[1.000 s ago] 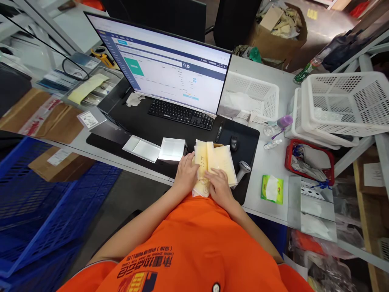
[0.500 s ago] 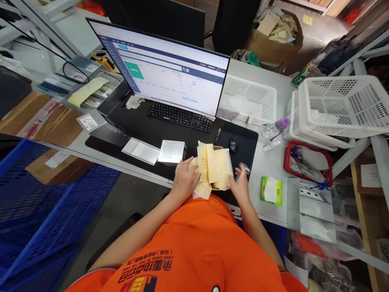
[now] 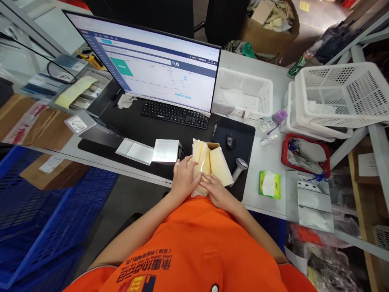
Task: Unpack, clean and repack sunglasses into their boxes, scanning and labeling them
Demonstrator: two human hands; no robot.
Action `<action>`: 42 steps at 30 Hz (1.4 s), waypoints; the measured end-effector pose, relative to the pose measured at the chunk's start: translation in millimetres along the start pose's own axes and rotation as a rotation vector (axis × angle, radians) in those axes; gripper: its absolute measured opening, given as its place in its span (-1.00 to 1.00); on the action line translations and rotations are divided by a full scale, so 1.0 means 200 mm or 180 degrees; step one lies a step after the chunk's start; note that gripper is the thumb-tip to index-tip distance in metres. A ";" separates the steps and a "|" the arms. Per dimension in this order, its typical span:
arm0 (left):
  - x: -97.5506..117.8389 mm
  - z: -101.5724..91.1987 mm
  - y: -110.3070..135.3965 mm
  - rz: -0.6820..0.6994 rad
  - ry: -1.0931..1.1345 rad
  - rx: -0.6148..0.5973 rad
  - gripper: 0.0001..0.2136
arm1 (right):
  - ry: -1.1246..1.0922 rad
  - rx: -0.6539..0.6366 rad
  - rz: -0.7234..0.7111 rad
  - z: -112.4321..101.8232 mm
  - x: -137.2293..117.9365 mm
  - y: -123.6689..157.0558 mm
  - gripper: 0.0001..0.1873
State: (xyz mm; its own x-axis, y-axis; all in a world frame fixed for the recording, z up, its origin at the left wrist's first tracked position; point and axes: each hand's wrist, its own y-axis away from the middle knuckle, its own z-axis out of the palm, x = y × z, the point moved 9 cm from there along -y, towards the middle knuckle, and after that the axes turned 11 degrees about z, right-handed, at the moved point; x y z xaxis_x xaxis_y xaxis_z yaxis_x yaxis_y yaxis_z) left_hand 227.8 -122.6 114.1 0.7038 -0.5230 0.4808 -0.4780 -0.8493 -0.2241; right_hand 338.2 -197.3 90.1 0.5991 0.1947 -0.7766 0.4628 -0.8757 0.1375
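Pale yellow packets in clear film [image 3: 204, 159] lie in a bunch close to my body, at the desk's near edge. Behind them shows the brown edge of a small cardboard box [image 3: 213, 145]. My left hand [image 3: 184, 177] grips the packets from the left, fingers curled over them. From the right, my right hand [image 3: 219, 194] reaches across their lower part, its fingertips meeting the left hand's on the film. One flat yellow packet [image 3: 221, 165] leans to the right. Beside it rests a grey handheld scanner [image 3: 240, 169]. Part of the lower packets is hidden by my hands.
Left of the packets lie an open white box [image 3: 165, 151] and a box lid or tray [image 3: 135, 151]. A monitor [image 3: 152, 65], keyboard [image 3: 174, 114] and mouse [image 3: 230, 140] stand behind. White baskets [image 3: 340, 97], a red basket [image 3: 305, 156] and tissues [image 3: 270, 184] sit right.
My right hand has moved left from the packets' right edge to their lower middle, beside my left hand. The right-hand packet now tilts outward, and the scanner shows more fully.
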 end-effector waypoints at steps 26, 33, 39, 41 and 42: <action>-0.18 0.10 0.05 -0.0779 0.0608 0.0292 -0.69 | 0.0067 0.2013 0.1920 -0.30 0.43 0.26 -0.59; 0.02 0.09 -0.02 -0.0120 0.0043 -0.0050 -0.73 | 0.0027 0.0737 0.0658 -0.09 0.12 0.10 -0.55; -0.08 0.13 0.03 -0.0409 0.0257 -0.0008 -0.83 | -0.0222 -0.0089 -0.0039 -0.01 0.00 0.05 -0.51; -0.11 0.13 0.05 -0.0491 0.0449 0.0042 -0.85 | -0.0298 -0.0104 -0.0092 -0.02 -0.02 0.05 -0.53; -0.12 0.13 0.05 -0.0515 0.0523 0.0065 -0.84 | -0.0356 -0.0086 -0.0093 -0.02 -0.02 0.06 -0.55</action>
State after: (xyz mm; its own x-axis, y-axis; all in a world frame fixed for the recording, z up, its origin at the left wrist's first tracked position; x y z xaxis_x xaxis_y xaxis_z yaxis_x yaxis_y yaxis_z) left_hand 220.7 -121.3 77.9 0.6746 -0.3627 0.6429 -0.3541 -0.9232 -0.1492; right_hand 343.8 -206.9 97.5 0.5092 0.1681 -0.8440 0.4973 -0.8579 0.1291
